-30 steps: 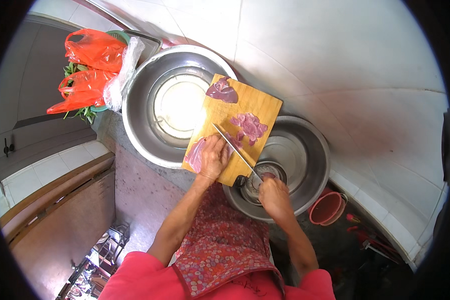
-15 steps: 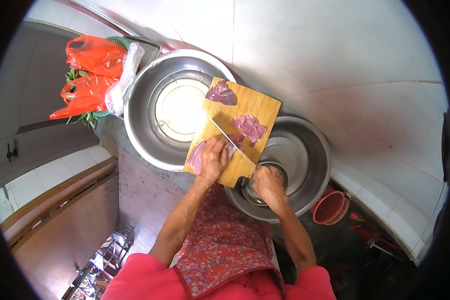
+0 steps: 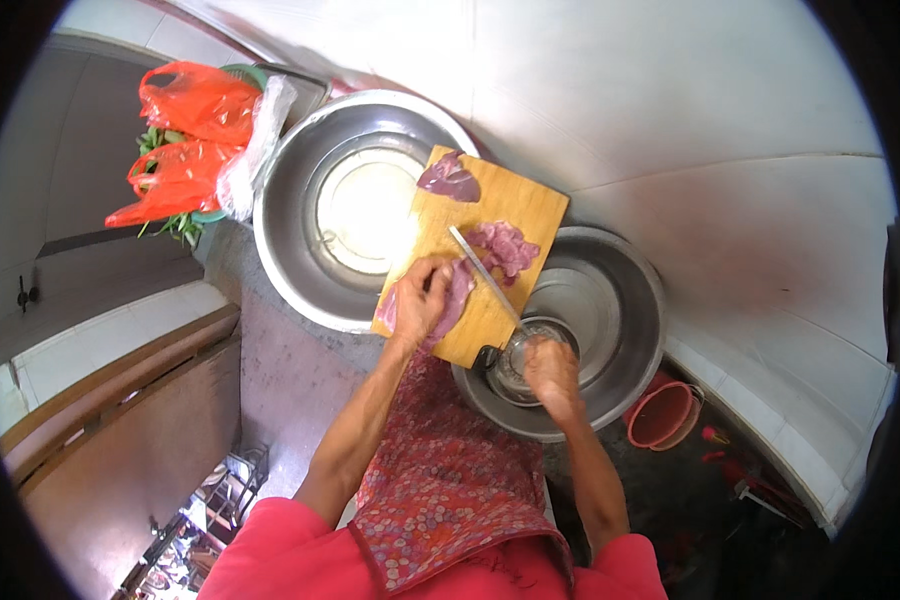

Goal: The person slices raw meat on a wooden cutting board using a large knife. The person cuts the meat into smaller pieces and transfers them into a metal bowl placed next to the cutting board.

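My right hand [image 3: 550, 370] is closed around the handle of a long knife [image 3: 485, 277], over the right basin. The blade slants up and left across the wooden cutting board [image 3: 530, 195], its tip near the thin slices of raw meat [image 3: 505, 248]. My left hand [image 3: 422, 300], fingers bent, presses a larger piece of raw meat [image 3: 456, 295] onto the board's lower left part. At the board's top corner lies a dark red piece of meat [image 3: 450, 178]. The board bridges the rims of two metal basins.
The large left basin [image 3: 275, 255] has a bright reflection inside. A smaller metal bowl [image 3: 515, 385] sits within the right basin [image 3: 642, 310]. Red plastic bags [image 3: 195, 100] with green leaves stand at the far left. On the floor at right is a red bucket [image 3: 660, 415]. A tiled wall rises behind.
The knife and my right hand have drawn back toward the lower right, with the blade off the larger meat piece. My left hand has shifted slightly left on that piece.
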Demonstrator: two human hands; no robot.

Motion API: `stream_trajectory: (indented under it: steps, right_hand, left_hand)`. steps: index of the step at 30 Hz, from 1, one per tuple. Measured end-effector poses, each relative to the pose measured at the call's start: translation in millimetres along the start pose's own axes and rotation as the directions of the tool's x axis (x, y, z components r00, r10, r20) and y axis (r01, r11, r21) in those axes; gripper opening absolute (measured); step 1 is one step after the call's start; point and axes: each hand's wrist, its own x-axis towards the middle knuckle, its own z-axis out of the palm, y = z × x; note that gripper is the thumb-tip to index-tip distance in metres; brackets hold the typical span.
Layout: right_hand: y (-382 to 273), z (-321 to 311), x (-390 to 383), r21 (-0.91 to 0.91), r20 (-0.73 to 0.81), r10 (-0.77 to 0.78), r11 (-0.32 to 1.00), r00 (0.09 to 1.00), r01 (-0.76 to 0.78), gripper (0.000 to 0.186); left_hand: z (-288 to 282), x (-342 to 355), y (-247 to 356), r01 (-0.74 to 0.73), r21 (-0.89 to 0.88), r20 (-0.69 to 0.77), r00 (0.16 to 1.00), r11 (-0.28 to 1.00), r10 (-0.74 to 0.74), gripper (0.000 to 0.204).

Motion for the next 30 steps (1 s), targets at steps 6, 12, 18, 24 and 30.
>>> stream_trajectory:
  steps: [6, 12, 18, 24, 30]
  right_hand:
    - [6, -22, -3, 0.168, -0.130, 0.072, 0.985, 0.989, -0.049, 0.027]
    - [-9, -38, -20, 0.165, -0.069, 0.064, 0.985, 0.996, -0.052, 0.026]
    - [-1, -10, -32, 0.000, -0.042, 0.043, 0.999, 0.998, -0.043, 0.024]
    - [-6, -8, -35, -0.042, -0.072, -0.062, 0.997, 0.995, 0.059, 0.021]
    - [-4, -11, -39, -0.111, -0.001, 0.008, 0.994, 1.000, -0.008, 0.017]
  left_hand:
    - [-32, 9, -9, 0.145, -0.535, -0.100, 0.967, 0.832, -0.233, 0.019]
    - [-53, -48, -7, -0.041, 0.279, -0.239, 0.965, 0.960, 0.110, 0.028]
    - [-11, -85, 7, -0.342, 0.621, 0.128, 0.932, 0.706, 0.339, 0.064]
    - [25, -50, 7, -0.314, 0.750, 0.211, 0.948, 0.583, 0.239, 0.087]
    - [25, -46, -5, -0.314, 0.740, 0.124, 0.933, 0.595, 0.338, 0.070]
